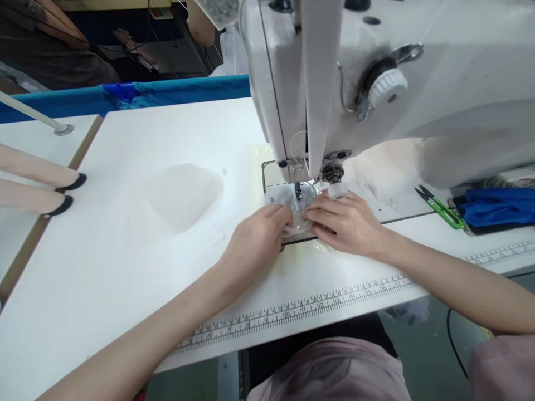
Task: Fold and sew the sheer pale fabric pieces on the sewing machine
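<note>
under needle, both hands (pixel 257 239) (pixel 346 223) pinching clear piece (pixel 298 220), ruler (pixel 317 305) reads 10–16

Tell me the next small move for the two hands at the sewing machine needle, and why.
Probably ease the small clear piece slightly back under the needle: the left hand and right hand both pinch it on the metal plate, and it seems to lie mostly in front of the needle.

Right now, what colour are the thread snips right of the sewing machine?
Green handles on the thread snips, clearest in the head view.
</note>
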A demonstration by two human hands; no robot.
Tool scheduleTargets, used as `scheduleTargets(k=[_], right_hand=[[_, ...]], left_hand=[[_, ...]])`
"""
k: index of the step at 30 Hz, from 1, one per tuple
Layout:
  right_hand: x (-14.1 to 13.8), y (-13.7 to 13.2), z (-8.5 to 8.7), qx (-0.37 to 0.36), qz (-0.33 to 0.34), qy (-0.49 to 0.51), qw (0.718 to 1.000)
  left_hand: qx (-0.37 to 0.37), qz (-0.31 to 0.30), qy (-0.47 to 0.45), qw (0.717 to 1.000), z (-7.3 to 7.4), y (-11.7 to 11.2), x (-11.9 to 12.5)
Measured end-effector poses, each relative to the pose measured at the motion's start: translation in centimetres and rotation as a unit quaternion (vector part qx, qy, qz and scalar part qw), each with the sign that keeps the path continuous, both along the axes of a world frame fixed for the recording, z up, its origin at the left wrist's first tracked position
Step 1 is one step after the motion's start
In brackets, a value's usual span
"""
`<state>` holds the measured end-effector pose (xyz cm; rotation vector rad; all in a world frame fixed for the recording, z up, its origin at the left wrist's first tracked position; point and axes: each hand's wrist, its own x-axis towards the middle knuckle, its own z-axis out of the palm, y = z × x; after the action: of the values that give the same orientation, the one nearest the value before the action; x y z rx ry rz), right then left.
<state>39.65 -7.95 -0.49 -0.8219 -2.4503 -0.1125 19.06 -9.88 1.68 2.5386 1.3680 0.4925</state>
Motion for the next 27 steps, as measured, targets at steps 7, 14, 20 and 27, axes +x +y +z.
scheduleTargets(k=[7, 14, 20, 27], right_hand=[[0.0, 1.0, -0.5, -0.003, -0.049, 0.103, 0.993], [-0.1, 1.3, -0.7, -0.057, -0.091, 0.113, 0.988], [0.1, 0.6, -0.5, -0.034, -0.048, 0.079, 0.995], [0.2, -0.4, 0.1, 0.052, -0.023, -0.002, 0.998]], left_hand=[[-0.145, 0.013, -0.088, 0.986, 1.2, 2.4, -0.2], [-0.164, -0.037, -0.088, 0.982, 1.3, 4.2, -0.8], [-0.03, -0.098, -0.067, 0.992, 0.2, 2.9, -1.3], [0.275, -0.126, 0.108, 0.947, -0.8, -0.5, -0.5]])
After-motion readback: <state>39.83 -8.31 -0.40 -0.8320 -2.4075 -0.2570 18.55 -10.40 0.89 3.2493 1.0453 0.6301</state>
